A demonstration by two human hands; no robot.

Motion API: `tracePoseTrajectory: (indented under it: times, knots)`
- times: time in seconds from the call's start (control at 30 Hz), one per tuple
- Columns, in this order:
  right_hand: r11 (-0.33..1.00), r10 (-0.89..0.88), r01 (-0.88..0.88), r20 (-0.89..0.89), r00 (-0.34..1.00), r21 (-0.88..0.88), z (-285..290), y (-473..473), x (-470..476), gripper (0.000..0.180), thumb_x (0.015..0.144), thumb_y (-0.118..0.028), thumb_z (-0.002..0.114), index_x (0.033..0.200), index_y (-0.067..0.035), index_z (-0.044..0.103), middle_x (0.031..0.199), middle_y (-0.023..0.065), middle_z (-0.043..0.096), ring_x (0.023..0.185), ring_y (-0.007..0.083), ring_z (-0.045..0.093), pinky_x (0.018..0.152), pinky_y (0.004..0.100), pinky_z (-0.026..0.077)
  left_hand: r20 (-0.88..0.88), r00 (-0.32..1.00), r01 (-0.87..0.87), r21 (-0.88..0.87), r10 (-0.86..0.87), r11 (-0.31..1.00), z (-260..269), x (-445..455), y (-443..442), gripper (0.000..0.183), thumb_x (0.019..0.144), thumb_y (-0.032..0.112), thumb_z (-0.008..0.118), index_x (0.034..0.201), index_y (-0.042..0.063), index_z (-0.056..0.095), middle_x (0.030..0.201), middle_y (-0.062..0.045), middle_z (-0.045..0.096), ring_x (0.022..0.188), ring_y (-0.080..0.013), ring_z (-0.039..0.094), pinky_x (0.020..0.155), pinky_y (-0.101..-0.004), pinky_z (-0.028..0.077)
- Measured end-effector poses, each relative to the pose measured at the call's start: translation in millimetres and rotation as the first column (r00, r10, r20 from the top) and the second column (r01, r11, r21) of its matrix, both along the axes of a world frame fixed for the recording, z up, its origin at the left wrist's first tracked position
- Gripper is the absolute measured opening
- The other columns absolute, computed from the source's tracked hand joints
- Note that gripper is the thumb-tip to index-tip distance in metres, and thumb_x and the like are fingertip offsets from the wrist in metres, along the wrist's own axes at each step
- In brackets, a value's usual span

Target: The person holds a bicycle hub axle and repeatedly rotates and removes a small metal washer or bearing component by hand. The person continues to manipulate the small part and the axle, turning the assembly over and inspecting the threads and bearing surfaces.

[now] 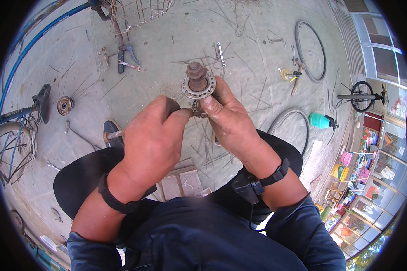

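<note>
My right hand (232, 123) grips a bicycle wheel hub (199, 88) between thumb and fingers. The hub's drilled flange faces up, and a rusty axle with a nut (195, 70) stands out of its top. My left hand (152, 133) is closed around a rusty metal tool (114, 134), whose end sticks out on the fist's left side; its kind cannot be told. The left fingertips meet the hub's lower part, where the tool's other end is hidden. Loose spokes (207, 150) lie on the ground below the hands.
Around lie a combination wrench (221, 54), another wrench (129, 65), a hammer (296, 79), a second hub (65, 105), bicycle tires (296, 50) and a green spray bottle (319, 120). A blue bicycle frame (42, 32) stands at the left, and a wire basket (139, 10) at the top.
</note>
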State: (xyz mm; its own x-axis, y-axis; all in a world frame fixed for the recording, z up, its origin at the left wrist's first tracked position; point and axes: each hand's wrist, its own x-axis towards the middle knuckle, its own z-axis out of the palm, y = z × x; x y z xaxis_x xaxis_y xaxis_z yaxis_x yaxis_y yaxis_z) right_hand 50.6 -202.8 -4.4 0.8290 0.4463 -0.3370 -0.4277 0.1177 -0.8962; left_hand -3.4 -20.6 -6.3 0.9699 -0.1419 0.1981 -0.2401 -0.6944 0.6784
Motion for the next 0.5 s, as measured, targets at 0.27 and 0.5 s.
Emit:
tracePoseTrajectory:
  times: [0.27,0.5]
  knots:
    - [1.000,-0.020,0.020,-0.019,1.000,0.008,-5.6,0.4,-0.8,0.046,0.112,-0.044,0.064,0.138,-0.008,0.055,0.121,-0.0007,0.058,0.106,0.0102,0.047,0.097,0.0301,0.041,0.078,0.994,0.074,0.002,-0.074,0.997,-2.3,-4.4,-8.4,0.024,0.084,0.003,0.071,0.107,0.006,0.076,0.095,-0.009,0.065,0.082,-0.0304,0.070,0.064,-0.0429,0.056]
    - [0.998,-0.064,0.064,-0.002,0.998,0.025,-3.5,-6.5,4.8,0.043,0.112,-0.042,0.063,0.136,-0.008,0.056,0.113,-0.0024,0.056,0.100,0.0093,0.045,0.092,0.0289,0.041,0.033,0.998,-0.044,-0.161,0.050,0.986,-4.4,0.2,3.8,0.023,0.088,-0.003,0.075,0.108,0.007,0.074,0.099,-0.012,0.065,0.083,-0.0347,0.070,0.067,-0.0439,0.056]
